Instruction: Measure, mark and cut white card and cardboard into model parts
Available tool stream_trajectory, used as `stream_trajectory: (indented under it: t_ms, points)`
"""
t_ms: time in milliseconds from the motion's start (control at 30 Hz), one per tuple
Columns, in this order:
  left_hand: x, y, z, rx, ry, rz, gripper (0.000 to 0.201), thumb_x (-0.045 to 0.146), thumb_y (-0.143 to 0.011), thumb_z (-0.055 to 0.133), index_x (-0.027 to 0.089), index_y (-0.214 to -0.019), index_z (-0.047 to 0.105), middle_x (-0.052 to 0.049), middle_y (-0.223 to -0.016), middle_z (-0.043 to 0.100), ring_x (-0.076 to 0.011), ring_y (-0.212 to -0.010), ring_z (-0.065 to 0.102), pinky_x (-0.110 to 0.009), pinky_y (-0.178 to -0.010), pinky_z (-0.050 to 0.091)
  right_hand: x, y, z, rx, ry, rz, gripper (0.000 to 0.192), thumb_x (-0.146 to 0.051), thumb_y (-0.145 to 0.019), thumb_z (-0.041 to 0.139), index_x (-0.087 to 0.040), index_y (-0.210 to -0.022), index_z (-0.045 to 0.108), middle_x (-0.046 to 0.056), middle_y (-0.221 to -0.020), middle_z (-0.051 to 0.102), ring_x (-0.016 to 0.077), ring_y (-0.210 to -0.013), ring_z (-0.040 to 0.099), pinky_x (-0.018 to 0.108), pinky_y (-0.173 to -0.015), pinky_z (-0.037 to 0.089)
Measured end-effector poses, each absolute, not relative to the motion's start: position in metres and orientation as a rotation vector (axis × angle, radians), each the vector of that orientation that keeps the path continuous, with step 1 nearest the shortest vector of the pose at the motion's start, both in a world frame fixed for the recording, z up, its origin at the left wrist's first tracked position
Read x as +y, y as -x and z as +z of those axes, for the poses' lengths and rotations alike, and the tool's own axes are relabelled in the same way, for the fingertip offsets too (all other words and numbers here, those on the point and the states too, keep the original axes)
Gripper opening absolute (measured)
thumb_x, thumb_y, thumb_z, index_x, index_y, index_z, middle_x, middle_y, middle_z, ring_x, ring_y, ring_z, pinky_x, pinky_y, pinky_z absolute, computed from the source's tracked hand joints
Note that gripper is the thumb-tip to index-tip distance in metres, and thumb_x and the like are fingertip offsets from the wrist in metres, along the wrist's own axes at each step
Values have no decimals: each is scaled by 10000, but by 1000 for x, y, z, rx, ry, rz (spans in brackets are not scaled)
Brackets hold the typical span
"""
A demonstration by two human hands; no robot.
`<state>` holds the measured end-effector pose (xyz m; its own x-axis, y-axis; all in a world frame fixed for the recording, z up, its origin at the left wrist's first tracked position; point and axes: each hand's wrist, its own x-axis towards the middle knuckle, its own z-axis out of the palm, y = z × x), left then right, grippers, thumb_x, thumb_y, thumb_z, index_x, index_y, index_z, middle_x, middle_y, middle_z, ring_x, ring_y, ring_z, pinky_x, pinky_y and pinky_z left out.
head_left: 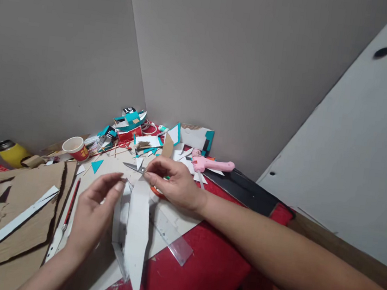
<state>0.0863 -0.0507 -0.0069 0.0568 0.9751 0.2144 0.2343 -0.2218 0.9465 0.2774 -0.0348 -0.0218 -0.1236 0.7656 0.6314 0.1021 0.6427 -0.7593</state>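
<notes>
A long white folded card piece (139, 222), pointed at its near end and shaped like a small boat hull, stands out over the table between my hands. My right hand (173, 182) pinches its far edge between thumb and fingertips. Thumb and forefinger of my left hand (97, 204) come together at its far left corner; what lies between them is too small to make out. Scissors (135, 167) with orange handles lie just behind and partly beneath my right hand, blades to the left. A clear ruler (179, 249) lies right of the card piece.
A pink glue gun (212, 163) rests at the back right. Teal and white card scraps (152, 141) crowd the back corner. To the left are a paper cup (76, 147), a yellow bottle (14, 154), brown cardboard (28, 210), a red pencil (72, 203) and a white strip (24, 216).
</notes>
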Motion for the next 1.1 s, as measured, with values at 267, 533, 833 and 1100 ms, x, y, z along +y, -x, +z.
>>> stream_trajectory:
  t_ms: [267, 533, 833, 1100]
  points:
    - [-55, -87, -10, 1164, -1258, 1107, 254, 399, -702, 771, 188, -765, 643, 31, -643, 653, -97, -522, 553, -191, -508, 439, -36, -285, -12, -1846, 894, 611, 119, -301, -921, 538, -186, -915, 566, 27, -849, 631, 140, -754, 593, 270, -673, 483]
    - [-31, -73, -16, 1152, -1010, 1382, 341, 375, -665, 789, 209, -888, 591, 51, -596, 673, -129, -469, 614, -209, -486, 458, -24, -305, -18, -2327, 1647, 266, 163, -129, -750, 637, -140, -906, 590, 188, -996, 638, 298, -812, 629, 341, -621, 418]
    - [-42, -79, -8, 1122, -1030, 1389, 364, 388, -651, 790, 202, -871, 568, 31, -602, 693, -139, -466, 633, -202, -455, 456, -24, -295, -23, -2294, 1791, 313, 261, -99, -682, 591, -155, -937, 585, 138, -858, 662, 290, -758, 633, 309, -567, 359]
    - [-45, -78, -5, 952, -1004, 1420, 337, 381, -714, 752, 205, -934, 567, -10, -743, 749, -148, -568, 676, -217, -514, 498, -14, -299, -24, -2073, 1608, 488, 150, -253, -687, 619, -200, -729, 485, -2, -672, 518, 160, -608, 480, 257, -524, 294]
